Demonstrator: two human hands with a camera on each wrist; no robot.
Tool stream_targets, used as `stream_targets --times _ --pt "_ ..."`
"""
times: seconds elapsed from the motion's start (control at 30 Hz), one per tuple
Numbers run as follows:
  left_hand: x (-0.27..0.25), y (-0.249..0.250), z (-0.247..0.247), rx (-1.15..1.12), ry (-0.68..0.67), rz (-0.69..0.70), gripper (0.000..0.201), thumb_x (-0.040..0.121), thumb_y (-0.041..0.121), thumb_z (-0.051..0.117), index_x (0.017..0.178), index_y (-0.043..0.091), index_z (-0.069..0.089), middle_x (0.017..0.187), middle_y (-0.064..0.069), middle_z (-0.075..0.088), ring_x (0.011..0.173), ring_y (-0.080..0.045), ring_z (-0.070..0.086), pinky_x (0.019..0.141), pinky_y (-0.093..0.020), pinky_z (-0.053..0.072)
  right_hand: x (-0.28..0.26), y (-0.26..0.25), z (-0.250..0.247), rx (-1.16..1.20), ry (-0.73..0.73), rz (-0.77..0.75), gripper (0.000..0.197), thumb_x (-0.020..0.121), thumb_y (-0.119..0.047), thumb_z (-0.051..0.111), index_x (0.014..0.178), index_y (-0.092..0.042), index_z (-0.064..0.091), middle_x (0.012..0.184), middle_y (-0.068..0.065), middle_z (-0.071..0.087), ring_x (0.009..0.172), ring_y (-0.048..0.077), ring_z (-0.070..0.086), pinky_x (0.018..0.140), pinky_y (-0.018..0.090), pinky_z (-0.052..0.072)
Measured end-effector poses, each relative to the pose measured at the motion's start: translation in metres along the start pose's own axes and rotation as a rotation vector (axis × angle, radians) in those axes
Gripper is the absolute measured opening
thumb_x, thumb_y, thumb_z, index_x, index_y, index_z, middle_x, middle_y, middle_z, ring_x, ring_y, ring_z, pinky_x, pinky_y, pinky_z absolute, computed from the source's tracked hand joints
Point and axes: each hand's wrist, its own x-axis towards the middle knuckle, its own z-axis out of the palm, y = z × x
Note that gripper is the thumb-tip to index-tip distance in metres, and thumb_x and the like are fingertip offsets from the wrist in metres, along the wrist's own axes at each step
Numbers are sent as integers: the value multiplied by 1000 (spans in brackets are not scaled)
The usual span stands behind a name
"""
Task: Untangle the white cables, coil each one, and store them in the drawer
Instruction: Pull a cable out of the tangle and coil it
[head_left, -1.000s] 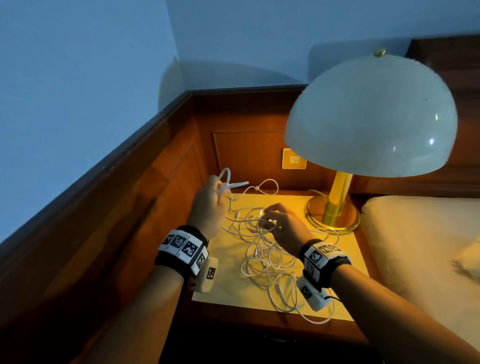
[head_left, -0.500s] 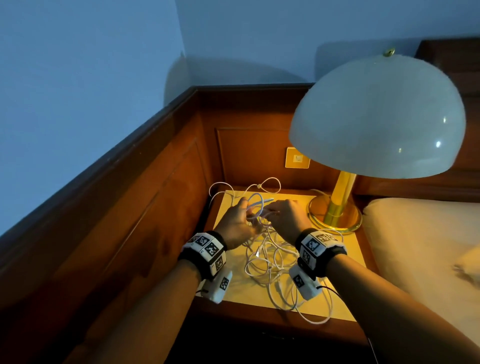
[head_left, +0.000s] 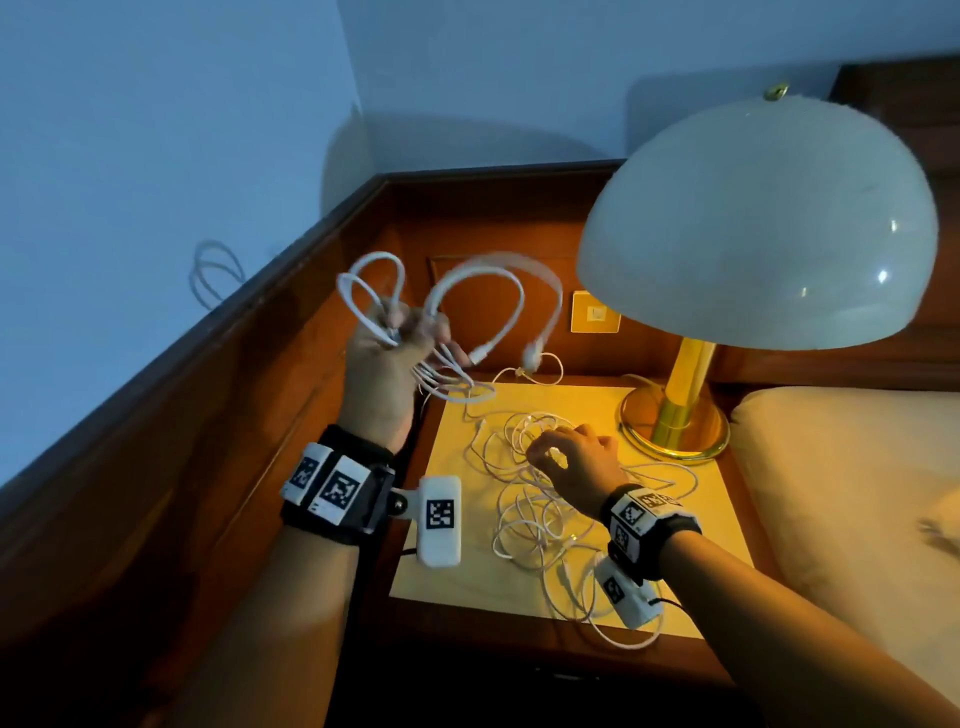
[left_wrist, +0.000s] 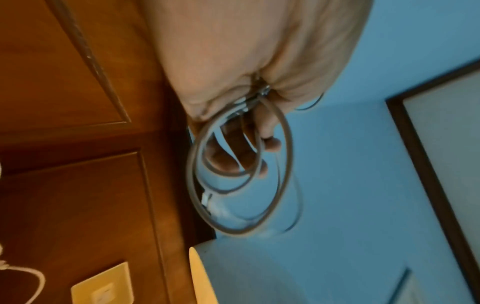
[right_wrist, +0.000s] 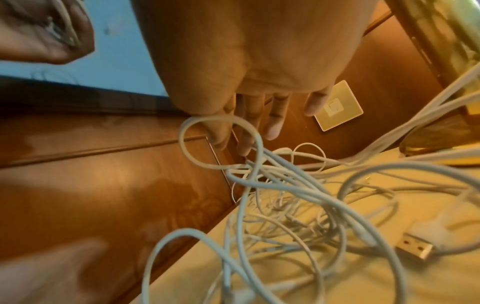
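The left hand is raised above the counter, fingers curled round several loops of white cable; its wrist view shows those loops pinched at the palm. The right hand rests low on the tangled pile; only its wrist view shows fingers loosely extended, a loop just beneath, and a USB plug nearby.
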Motion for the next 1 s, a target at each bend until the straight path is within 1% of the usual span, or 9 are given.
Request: stream_targets --times 0.17,0.27,0.4,0.5,0.63,0.77,0.9,0.93,1.0 --pt "3 -2 -9 176 40 -39 30 95 -10 48 83 16 41 73 -10 58 59 -27 61 57 -35 53 3 -7 -4 139 122 165 34 99 -29 54 133 -32 53 137 -4 52 126 24 43 100 45 32" --pt "-17 -26 -14 259 -55 -166 22 90 -8 53 84 13 46 75 -9 61 66 -23 61 65 -41 53 1 -31 -15 327 253 97 24 104 -30 46 119 -21 61 119 2 61 108 24 54 92 49 45" --pt "-51 -52 -20 253 -119 -299 26 93 -14 48 85 10 44 68 -9 58 63 -20 58 62 -33 53 -18 -68 -38 796 53 109 39 106 -42 35 113 -16 63 104 7 67 82 21 62 70 34 53" --pt "-75 -58 -25 209 -99 -348 20 95 -13 48 88 6 46 72 -12 59 62 -20 59 59 -32 52 -40 -78 -46 1068 -65 231 42 107 -42 33 119 -13 61 103 16 67 75 24 62 69 37 51" --pt "-103 -60 -30 173 -150 -409 19 92 -7 55 87 6 44 70 -12 58 59 -21 57 55 -33 51 -75 -68 -44 1028 -78 284 48 104 -46 36 111 -9 66 91 5 62 73 23 55 68 43 49" --pt "-127 -60 -31 176 -270 -447 21 86 1 61 82 11 42 69 -13 60 59 -26 60 59 -33 53 -107 -63 -47 895 -71 218 29 102 -18 52 95 8 63 74 7 59 68 23 55 70 44 46" --pt "-156 -59 -29 404 -421 -433 35 82 -6 74 85 27 63 83 -11 68 84 -26 71 73 -31 56 -135 -62 -56 855 -35 165 18 100 -15 58 85 -6 63 71 8 56 61 25 56 64 47 53" --pt "-164 -58 -31 477 -499 -455 35 76 2 83 95 25 65 96 -10 69 95 -27 70 81 -36 57 -142 -61 -57 808 -20 145 18 99 -16 59 83 -8 64 71 6 55 58 23 53 61 47 53" --pt "-182 -60 -35 646 -683 -444 71 63 16 92 124 16 56 126 -4 62 122 -21 58 103 -36 47 -157 -57 -60 724 8 122 17 98 -18 62 82 -14 67 70 -1 54 56 19 47 56 41 47"
